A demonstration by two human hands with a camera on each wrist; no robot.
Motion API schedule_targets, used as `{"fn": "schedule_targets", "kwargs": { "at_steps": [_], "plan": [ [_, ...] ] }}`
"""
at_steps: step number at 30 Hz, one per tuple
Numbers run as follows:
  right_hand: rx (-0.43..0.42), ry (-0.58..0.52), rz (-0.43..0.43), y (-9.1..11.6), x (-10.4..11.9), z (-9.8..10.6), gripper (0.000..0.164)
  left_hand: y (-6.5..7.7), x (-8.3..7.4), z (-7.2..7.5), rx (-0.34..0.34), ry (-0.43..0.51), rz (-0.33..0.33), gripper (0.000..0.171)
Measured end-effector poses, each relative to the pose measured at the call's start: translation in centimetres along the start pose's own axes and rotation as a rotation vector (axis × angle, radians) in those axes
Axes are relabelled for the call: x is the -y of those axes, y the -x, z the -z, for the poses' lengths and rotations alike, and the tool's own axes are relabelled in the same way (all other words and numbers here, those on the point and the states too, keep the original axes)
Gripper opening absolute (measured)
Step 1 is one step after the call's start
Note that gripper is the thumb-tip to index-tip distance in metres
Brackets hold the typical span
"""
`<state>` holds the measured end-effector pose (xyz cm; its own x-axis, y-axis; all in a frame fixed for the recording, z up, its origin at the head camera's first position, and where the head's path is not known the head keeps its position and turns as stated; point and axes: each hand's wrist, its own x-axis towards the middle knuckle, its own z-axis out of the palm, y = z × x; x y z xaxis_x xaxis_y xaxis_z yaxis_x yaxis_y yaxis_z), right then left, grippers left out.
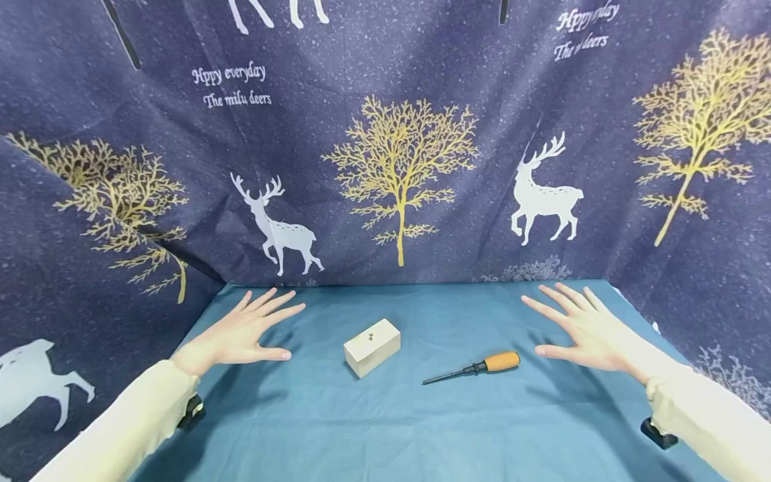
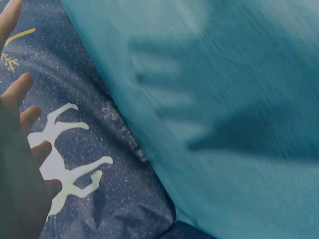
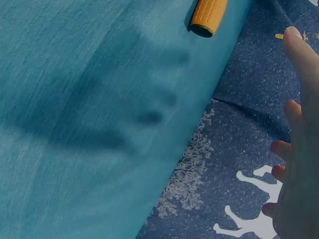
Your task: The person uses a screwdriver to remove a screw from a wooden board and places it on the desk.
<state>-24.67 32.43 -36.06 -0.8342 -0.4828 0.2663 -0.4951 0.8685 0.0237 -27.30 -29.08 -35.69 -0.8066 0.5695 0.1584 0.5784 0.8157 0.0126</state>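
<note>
A pale wooden block (image 1: 372, 348) with two small dark holes in its top sits near the middle of the blue cloth. To its right lies a screwdriver (image 1: 472, 367) with an orange handle and a dark shaft pointing left. My left hand (image 1: 243, 333) hovers left of the block, fingers spread and holding nothing. Over the right side of the cloth my right hand (image 1: 587, 331) is held up with spread fingers, nearest to the screwdriver's handle but apart from it. The right wrist view catches the end of the orange handle (image 3: 209, 17).
A blue cloth (image 1: 385, 428) covers the table. Behind it and at both sides hangs a dark blue curtain (image 1: 421, 60) printed with white deer and golden trees. Black wrist mounts (image 1: 191, 411) show below the cream sleeves (image 1: 129, 418). Both hands cast shadows on the cloth.
</note>
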Motion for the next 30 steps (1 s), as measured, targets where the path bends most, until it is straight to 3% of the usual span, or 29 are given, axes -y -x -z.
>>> {"fn": "schedule_targets", "kwargs": {
  "at_steps": [5, 18, 30],
  "plan": [
    [-0.002, -0.006, 0.018, -0.6, 0.4, -0.1, 0.082, -0.8, -0.5, -0.4, -0.012, 0.023, 0.005, 0.086],
    [-0.002, -0.028, 0.055, -1.6, 1.2, -1.2, 0.080, -3.1, -2.3, -3.3, -0.069, 0.148, -0.009, 0.084],
    [0.004, -0.052, 0.092, -2.4, 2.1, -1.4, 0.078, -3.3, -3.5, -4.2, -0.079, 0.178, -0.026, 0.082]
  ]
}}
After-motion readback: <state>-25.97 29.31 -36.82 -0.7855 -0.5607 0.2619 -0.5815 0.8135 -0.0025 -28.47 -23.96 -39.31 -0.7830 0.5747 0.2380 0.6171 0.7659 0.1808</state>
